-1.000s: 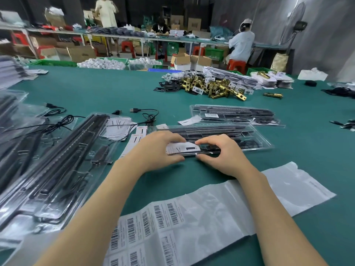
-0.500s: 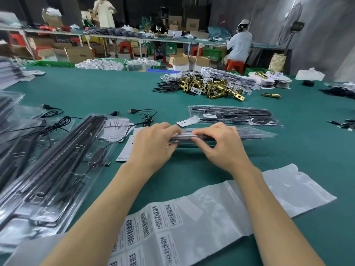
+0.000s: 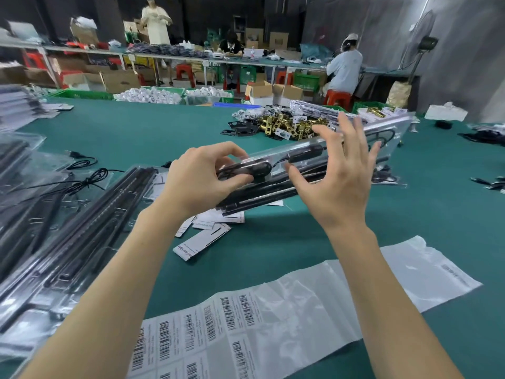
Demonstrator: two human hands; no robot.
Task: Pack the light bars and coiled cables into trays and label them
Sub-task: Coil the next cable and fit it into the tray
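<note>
A clear plastic tray point(image 3: 388, 129) packed with black light bars and a coiled cable is lifted off the green table and tilted, its far end higher. My left hand point(image 3: 202, 176) grips the tray's near end, thumb and fingers curled round it. My right hand point(image 3: 338, 176) has its fingers spread and straight against the tray's underside and front. A sheet of barcode labels point(image 3: 202, 337) lies on the table near me. Loose white printed cards point(image 3: 202, 239) lie under the lifted tray.
Stacked trays with light bars point(image 3: 68, 228) fill the table's left side, with loose black cables point(image 3: 82, 184) beside them. A pile of brass hardware point(image 3: 289, 125) sits further back. Another packed tray point(image 3: 388, 176) lies behind my right hand. People work at far benches.
The tray has been picked up from the table and turned over, tilting upward to the right. My right hand has opened out with fingers spread.
</note>
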